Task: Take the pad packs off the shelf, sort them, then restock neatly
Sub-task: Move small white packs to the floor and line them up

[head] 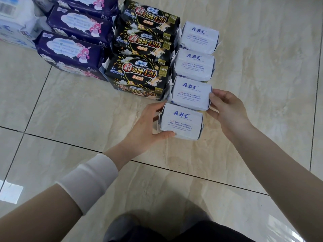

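On the tiled floor [70,119] I have the kinds laid in columns running away from me, so each sort can be lifted back as a block. At the far left corner of what I can see of it lie the pale blue-and-white packs [15,23], next the purple packs [70,51], then the black packs [139,70], stacked and overlapping, each column just beside the next. My left hand [148,124] grips the nearest ABC pack [181,122] by its left end, thumb curled along the near edge and fingers round the end flap, to seat it at the near end of the white ABC column [199,38], touching the second ABC pack [191,94]. It sits a little left of the others, so I judge it wants nudging right. My right hand [227,109] pinches the right end of that second pack, thumb above and fingers beneath, steadying it while I square the two. Sorting looks nearly done; restocking the shelf, which is out of view, is not yet begun
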`<state>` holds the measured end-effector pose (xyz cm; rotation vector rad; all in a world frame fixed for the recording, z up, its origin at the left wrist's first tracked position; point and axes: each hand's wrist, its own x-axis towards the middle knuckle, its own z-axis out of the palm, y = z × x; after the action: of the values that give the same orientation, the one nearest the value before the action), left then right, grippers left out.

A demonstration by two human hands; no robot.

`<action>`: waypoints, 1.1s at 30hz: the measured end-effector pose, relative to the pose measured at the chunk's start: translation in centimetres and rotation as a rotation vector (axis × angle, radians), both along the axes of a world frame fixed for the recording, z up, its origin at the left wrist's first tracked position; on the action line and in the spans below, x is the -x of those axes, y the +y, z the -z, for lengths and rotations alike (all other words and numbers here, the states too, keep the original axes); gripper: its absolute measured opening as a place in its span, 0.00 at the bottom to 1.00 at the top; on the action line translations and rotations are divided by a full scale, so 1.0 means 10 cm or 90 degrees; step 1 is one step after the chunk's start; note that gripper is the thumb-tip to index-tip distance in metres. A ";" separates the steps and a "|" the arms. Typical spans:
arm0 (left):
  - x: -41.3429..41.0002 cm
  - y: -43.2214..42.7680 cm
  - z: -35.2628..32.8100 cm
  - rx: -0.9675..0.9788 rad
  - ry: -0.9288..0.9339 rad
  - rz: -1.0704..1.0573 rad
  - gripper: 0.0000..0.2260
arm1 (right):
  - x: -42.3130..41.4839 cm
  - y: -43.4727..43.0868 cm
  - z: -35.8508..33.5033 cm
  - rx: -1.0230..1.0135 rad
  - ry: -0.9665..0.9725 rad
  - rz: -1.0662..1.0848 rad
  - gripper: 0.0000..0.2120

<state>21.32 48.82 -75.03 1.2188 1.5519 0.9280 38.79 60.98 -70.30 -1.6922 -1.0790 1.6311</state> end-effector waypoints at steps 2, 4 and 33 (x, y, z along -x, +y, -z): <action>0.00 0.00 0.00 -0.004 0.004 0.000 0.33 | 0.00 -0.01 0.01 0.002 -0.005 0.006 0.08; -0.01 0.00 0.00 -0.009 0.005 0.001 0.33 | 0.00 -0.02 0.01 0.003 -0.010 0.009 0.08; 0.11 0.08 -2.58 0.034 0.358 -0.063 0.25 | 0.20 -0.31 -2.26 -0.284 -0.423 -0.369 0.21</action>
<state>20.26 49.62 -49.20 1.4512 2.0763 0.6236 36.78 57.84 -47.65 -1.7271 -2.2317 0.9684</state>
